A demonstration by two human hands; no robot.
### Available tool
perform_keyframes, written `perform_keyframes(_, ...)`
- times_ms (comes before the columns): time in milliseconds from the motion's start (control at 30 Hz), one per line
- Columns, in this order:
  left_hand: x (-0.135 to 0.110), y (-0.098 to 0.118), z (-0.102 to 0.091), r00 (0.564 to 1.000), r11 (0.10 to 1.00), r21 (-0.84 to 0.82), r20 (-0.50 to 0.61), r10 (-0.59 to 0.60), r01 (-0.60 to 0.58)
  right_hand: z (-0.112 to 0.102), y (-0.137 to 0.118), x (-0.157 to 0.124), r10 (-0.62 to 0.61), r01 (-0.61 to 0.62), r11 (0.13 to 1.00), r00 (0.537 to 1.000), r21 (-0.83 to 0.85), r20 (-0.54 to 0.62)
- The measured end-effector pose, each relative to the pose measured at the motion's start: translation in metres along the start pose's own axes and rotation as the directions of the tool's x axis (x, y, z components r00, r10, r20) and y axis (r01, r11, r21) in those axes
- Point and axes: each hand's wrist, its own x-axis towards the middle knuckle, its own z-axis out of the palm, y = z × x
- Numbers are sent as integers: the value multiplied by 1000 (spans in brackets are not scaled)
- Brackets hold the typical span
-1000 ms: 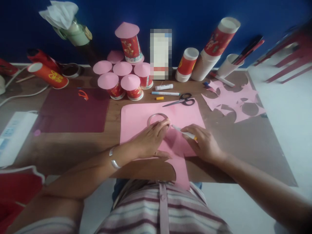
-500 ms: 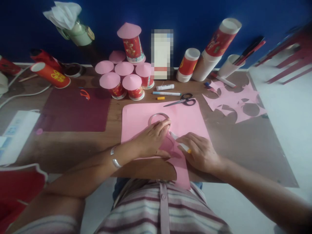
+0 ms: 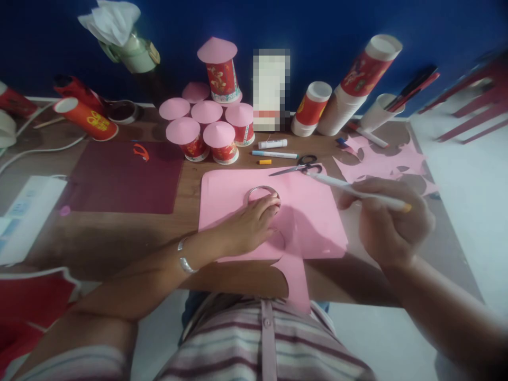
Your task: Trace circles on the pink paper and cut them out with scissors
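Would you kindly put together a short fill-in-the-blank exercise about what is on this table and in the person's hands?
1. The left hand partly covers a metal ring on ____ paper.
2. The right hand holds a white pen whose rear end is ____.
3. The handles of the scissors are ____.
4. A silver bracelet is worn on the ____ wrist.

Missing words: pink; yellow; black; left.

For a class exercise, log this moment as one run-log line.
left hand: on metal ring, over pink paper | right hand: holding white marker | scissors: paper's far edge
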Motion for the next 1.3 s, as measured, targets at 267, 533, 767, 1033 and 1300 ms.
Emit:
perform_keyframes(267, -2, 3, -6, 995, 998, 28, -84, 56, -54, -2, 0, -3, 40, -13, 983, 989, -182, 145)
perform_keyframes(533, -1, 6, -21, 991, 999, -7, -130, 35, -36, -5, 0, -7, 63, -23, 978, 981, -209, 184)
perform_keyframes(767, 0, -29, -47, 997, 996, -87, -81, -13, 6, -4, 6, -6, 56, -38, 990, 990, -137, 127)
perform_keyframes(1033, 11, -52, -63, 999, 992, -126, 49, -9, 15, 6, -5, -19, -66, 151, 967, 927, -206, 368)
perform_keyframes(1300, 14, -63, -57, 998, 995, -102, 56, -18, 24, 31, -11, -35, -410, 500, 866, 720, -9, 559)
